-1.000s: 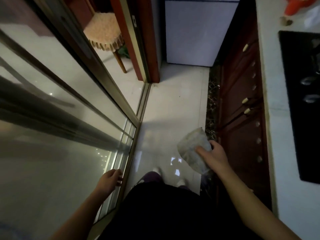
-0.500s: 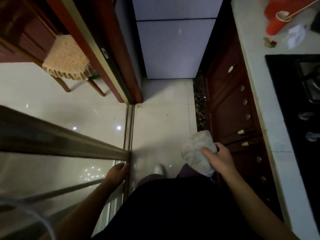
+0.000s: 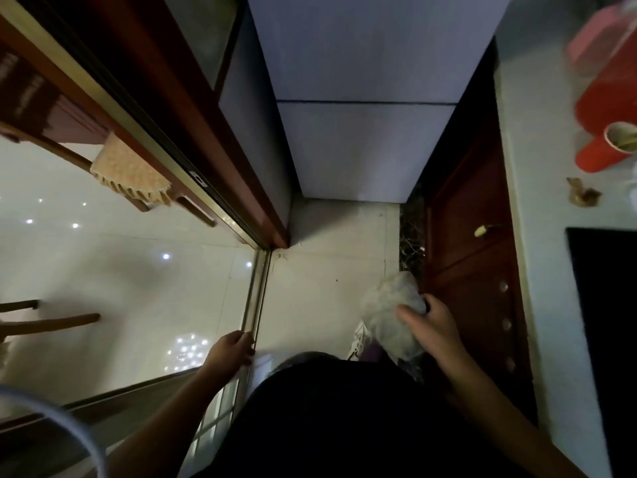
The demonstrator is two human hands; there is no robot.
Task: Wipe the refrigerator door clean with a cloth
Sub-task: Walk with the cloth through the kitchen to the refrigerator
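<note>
The refrigerator door (image 3: 365, 63) is a pale, glossy panel straight ahead, with a lower door (image 3: 358, 153) under a dark seam. It stands at the end of a narrow tiled aisle. My right hand (image 3: 431, 326) grips a crumpled grey-white cloth (image 3: 389, 305) low at the right, well short of the refrigerator. My left hand (image 3: 229, 350) hangs at the left with its fingers loosely curled beside the sliding door's metal frame (image 3: 256, 291); I cannot tell whether it touches the frame.
Dark red cabinets (image 3: 472, 243) with small knobs line the right side under a white counter (image 3: 544, 236). A red container (image 3: 610, 108) and a black hob (image 3: 606, 322) sit on the counter. A stool with a woven cover (image 3: 127, 174) shows through the glass at the left.
The view has moved forward along the aisle, so the refrigerator looks larger and closer. My right hand still holds the cloth, and my left hand stays beside the sliding door frame.
</note>
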